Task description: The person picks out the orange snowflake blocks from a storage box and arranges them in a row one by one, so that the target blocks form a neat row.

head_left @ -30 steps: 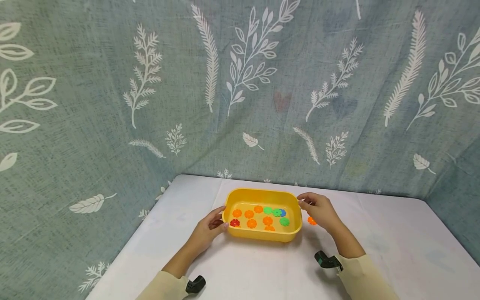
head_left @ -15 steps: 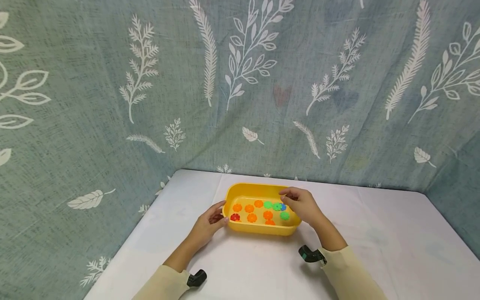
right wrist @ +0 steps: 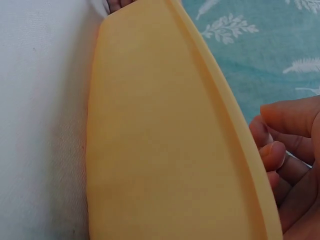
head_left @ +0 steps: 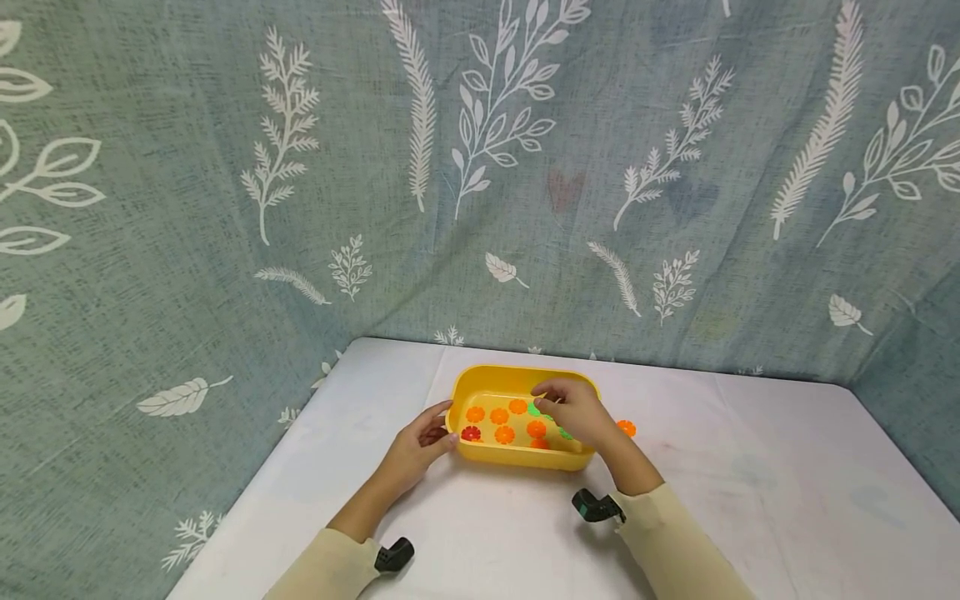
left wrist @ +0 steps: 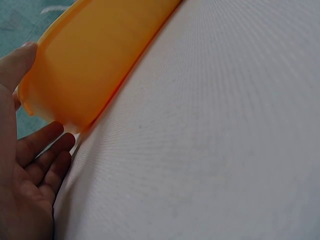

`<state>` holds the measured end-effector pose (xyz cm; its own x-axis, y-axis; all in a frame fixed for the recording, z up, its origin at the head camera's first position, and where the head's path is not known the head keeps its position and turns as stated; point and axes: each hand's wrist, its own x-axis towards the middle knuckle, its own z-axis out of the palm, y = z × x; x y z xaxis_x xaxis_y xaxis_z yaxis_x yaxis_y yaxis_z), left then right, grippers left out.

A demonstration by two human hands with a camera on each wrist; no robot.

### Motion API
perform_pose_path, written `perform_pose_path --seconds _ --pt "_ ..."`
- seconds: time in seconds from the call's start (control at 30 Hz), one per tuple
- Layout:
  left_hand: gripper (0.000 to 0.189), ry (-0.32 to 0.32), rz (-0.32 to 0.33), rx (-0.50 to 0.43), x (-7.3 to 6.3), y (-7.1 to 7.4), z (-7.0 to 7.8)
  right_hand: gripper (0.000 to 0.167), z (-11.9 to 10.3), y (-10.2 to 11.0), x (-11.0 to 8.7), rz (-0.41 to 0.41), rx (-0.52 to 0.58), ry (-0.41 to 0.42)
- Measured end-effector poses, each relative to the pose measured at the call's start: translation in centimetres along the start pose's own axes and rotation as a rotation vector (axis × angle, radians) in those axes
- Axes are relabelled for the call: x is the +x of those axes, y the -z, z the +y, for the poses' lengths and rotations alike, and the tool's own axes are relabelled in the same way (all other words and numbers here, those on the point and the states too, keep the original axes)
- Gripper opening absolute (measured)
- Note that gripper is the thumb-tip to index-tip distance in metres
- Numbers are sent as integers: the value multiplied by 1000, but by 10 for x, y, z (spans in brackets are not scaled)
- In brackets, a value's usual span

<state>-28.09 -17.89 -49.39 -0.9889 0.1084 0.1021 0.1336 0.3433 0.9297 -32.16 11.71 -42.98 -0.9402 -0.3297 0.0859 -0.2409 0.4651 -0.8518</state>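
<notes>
A yellow plastic tub [head_left: 525,459] stands on the table, with several small flower-shaped discs inside: orange [head_left: 505,435], green [head_left: 533,409] and one red disc [head_left: 471,433]. My left hand [head_left: 412,447] holds the tub's left end; in the left wrist view its thumb [left wrist: 21,62] lies at the rim and the other fingers rest by the end wall. Over the tub's right part hovers my right hand [head_left: 581,412], fingers loosely bent, covering some discs. In the right wrist view I see nothing between its fingers [right wrist: 287,150], though the tub wall hides part of them.
One orange disc [head_left: 626,427] lies on the white-covered table [head_left: 750,467], just outside the tub's right end. A green-grey leaf-patterned cloth [head_left: 480,275] hangs behind the table and along its sides. Each wrist carries a small black camera [head_left: 395,555].
My right hand has moved left from the tub's right rim to over the discs. The left hand stays at the tub's left end. The orange disc outside shows again after being covered.
</notes>
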Motion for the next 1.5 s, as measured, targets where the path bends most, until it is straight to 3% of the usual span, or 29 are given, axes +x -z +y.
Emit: perform_pose_path --seconds 0.2,0.7,0.93,1.17,1.33,1.5 --pt "64 -19 4 0 2 2 -7 23 0 -9 11 -33 -105 -16" --pt "65 -10 -1 22 2 1 -3 19 6 -23 23 -71 -388 -55" --pt "62 -4 -22 28 -12 3 29 24 12 -28 24 -151 -526 -101" --pt "63 13 15 21 1 0 -4 16 10 -32 21 -175 -570 -92" --pt "64 -6 8 12 1 0 -8 8 11 -32 21 -174 -605 -84" --pt "67 -12 -5 10 1 1 -6 15 10 -30 20 -141 -620 -120"
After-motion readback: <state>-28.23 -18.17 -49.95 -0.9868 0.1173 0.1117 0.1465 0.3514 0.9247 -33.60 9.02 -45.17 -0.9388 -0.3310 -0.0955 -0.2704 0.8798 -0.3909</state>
